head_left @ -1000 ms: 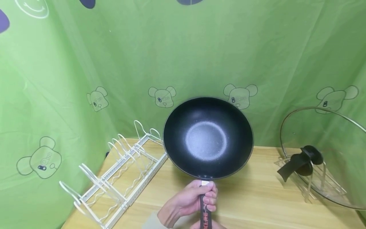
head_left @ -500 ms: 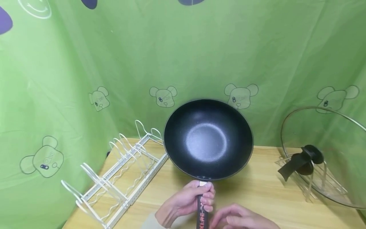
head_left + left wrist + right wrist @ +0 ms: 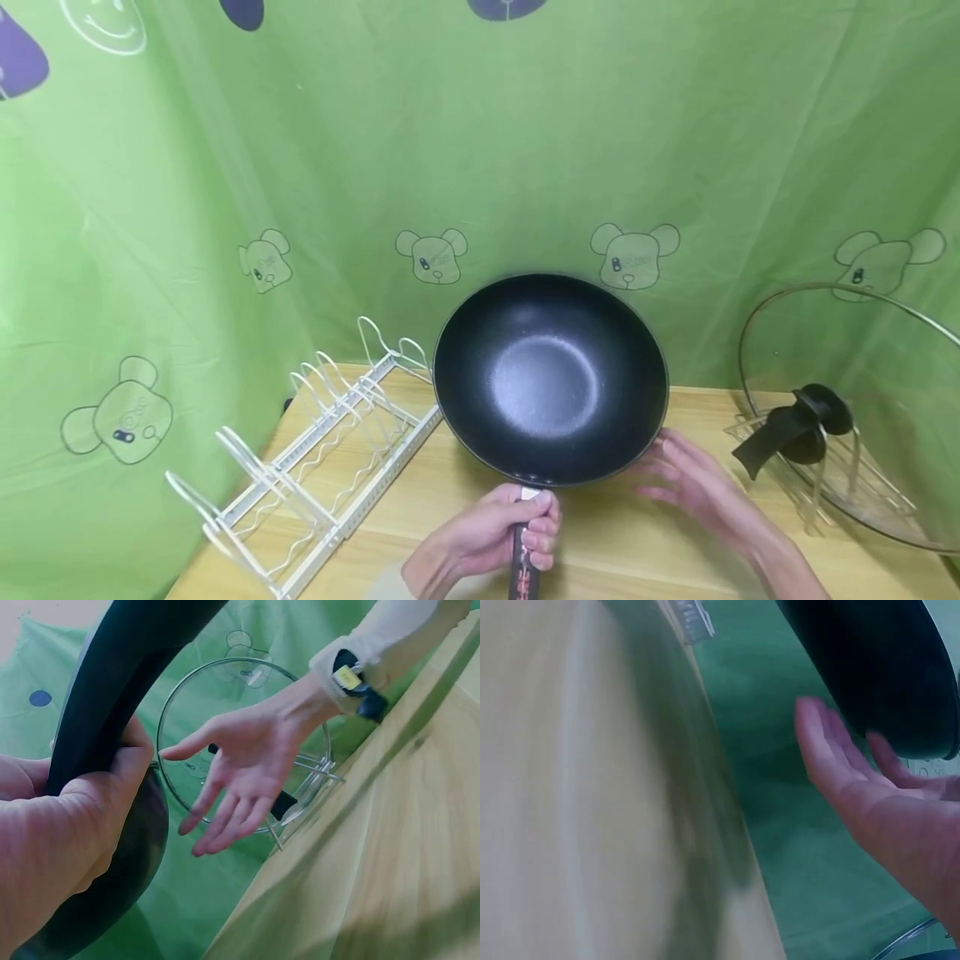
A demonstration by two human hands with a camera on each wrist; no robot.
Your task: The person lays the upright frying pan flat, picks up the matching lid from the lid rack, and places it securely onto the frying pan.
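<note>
A black wok (image 3: 547, 375) is held up over the wooden table, tilted so its inside faces the head camera. My left hand (image 3: 498, 533) grips its dark handle (image 3: 523, 577) close to the pan; in the left wrist view the fingers of that left hand (image 3: 82, 817) wrap the handle. At the wok's lower right rim is my right hand (image 3: 705, 492), its fingers extended and spread, fingertips partly behind the rim. From the right wrist camera, the right hand (image 3: 877, 787) lies palm up right beside the wok's outer side (image 3: 877, 667).
On the left of the table (image 3: 615, 550) stands a white wire rack (image 3: 330, 467) with upright loops. A glass lid (image 3: 922, 433) with a black knob (image 3: 802, 421) leans upright in a small wire stand (image 3: 813, 487) at the right. Green printed cloth (image 3: 525, 150) hangs behind and at the sides.
My right hand has left the lower end of the handle and moved right and up to the wok's rim. My left hand keeps its grip; the wok has dropped slightly in view.
</note>
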